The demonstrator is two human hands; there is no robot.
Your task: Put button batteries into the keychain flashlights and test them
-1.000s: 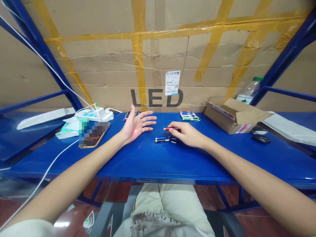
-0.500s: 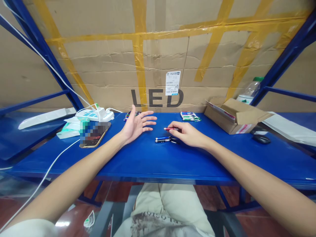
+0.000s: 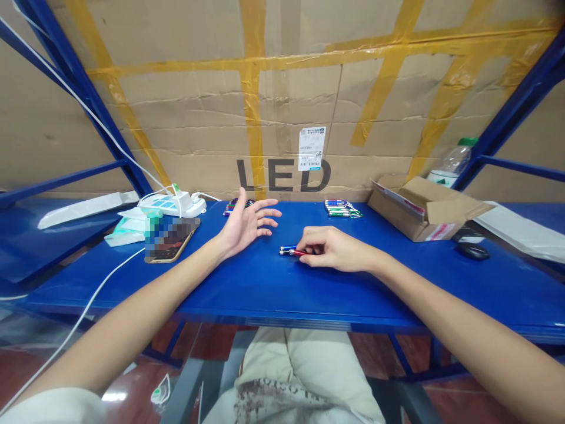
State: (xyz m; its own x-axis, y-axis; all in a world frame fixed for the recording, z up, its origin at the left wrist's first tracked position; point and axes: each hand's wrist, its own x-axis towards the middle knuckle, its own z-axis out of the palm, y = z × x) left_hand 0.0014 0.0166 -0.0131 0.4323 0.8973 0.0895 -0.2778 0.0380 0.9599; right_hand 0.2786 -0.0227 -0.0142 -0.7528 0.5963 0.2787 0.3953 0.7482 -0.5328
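My right hand (image 3: 332, 248) pinches a small red keychain flashlight (image 3: 297, 252) low over the table. Directly beside it lies a blue keychain flashlight (image 3: 288, 248), its rear part covered by my fingers. A black one next to the blue is almost fully hidden. My left hand (image 3: 249, 222) holds nothing, its fingers spread and the palm turned inward. Just behind that hand is a bunch of small flashlights (image 3: 231, 206), partly hidden. Farther back on the right, several coloured flashlights with carabiner clips (image 3: 339, 208) lie in a row.
A blue table (image 3: 247, 288) stands against a big taped cardboard sheet (image 3: 194, 129). On the left are a phone (image 3: 174, 241), a tissue pack (image 3: 128, 228) and a power strip (image 3: 165, 205). At right sit an open carton (image 3: 435, 212), a black mouse (image 3: 472, 250) and a plastic bottle (image 3: 454, 160).
My right hand has come down toward me with the red flashlight, bringing it beside the blue and black ones. My left hand has stayed spread in place.
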